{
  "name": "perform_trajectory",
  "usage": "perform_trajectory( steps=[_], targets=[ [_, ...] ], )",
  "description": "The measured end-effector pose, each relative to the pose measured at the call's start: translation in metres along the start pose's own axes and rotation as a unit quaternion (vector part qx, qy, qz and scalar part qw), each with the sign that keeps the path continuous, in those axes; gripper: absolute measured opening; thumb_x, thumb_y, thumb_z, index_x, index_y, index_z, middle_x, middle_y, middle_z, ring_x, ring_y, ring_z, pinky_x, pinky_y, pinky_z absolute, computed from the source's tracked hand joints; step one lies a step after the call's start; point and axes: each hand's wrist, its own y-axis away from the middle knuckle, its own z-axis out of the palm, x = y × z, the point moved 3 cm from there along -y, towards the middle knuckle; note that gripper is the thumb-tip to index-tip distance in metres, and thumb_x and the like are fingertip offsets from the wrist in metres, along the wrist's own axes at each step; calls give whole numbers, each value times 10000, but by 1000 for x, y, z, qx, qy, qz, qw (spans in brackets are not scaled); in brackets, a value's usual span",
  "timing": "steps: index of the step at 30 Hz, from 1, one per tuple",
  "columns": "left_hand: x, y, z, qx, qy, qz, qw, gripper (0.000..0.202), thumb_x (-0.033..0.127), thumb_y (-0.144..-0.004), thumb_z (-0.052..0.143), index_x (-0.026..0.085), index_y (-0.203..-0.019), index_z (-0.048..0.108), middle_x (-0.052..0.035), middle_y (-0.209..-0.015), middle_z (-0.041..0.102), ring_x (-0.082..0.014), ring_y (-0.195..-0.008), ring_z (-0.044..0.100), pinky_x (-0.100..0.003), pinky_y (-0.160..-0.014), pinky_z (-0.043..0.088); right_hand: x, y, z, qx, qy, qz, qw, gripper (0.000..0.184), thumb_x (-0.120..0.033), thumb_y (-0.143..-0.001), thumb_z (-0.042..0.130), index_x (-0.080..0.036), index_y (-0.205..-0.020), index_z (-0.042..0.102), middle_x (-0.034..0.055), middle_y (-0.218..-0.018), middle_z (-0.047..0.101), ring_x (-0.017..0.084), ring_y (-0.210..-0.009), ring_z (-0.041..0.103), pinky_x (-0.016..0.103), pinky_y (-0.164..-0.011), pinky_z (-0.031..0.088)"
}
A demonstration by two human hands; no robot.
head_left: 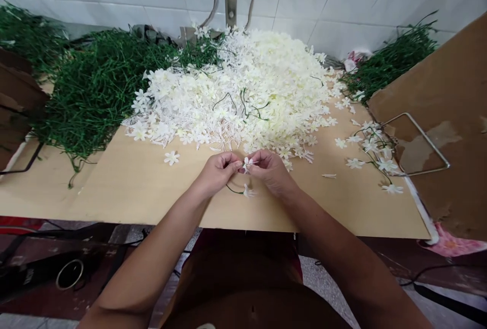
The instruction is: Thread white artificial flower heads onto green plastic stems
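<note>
My left hand (pixel 217 169) and my right hand (pixel 269 168) meet over the near middle of a light wooden table (pixel 133 187). Both pinch with closed fingers. Between the fingertips sits a small white artificial flower (pixel 247 162). A thin green stem (pixel 235 190) hangs below the left hand and ends in another white flower (pixel 249 192). Right behind the hands lies a big heap of white artificial flowers (pixel 247 90).
Piles of green wire stems lie at the left (pixel 95 85) and far right (pixel 391 58). Finished stems with flowers (pixel 375 151) lie at the right beside a brown cardboard sheet (pixel 445 116) with a metal wire frame (pixel 422 141). One loose flower (pixel 171 157) lies left of the hands.
</note>
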Motion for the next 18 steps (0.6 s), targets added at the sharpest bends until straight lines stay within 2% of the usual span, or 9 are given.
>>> perform_trajectory(
  steps=[10,14,18],
  targets=[
    [2,-2,-1,-27,-29,-16,999,146,202,-681,657,175,-564,573,44,-510,533,-98,-548,505,-241,-590,410,5,1,-3,-9,17,7,1000,261,-209,-522,813,-194,-550,554,-36,-708,650,79,-628,565,259,-668,495],
    [0,-4,0,-29,-38,-19,999,144,201,-697,640,177,-572,573,49,-496,517,-98,-547,502,-234,-585,412,7,0,-2,4,31,-6,999,273,-219,-524,818,-197,-567,549,-34,-724,650,86,-647,578,268,-684,513],
    [0,-4,0,-23,-46,-15,999,147,248,-708,653,166,-612,578,35,-556,574,-93,-568,511,-224,-592,423,7,0,-2,14,49,-18,999,268,-279,-558,802,-202,-604,549,-32,-723,645,99,-665,597,278,-679,539]
  ],
)
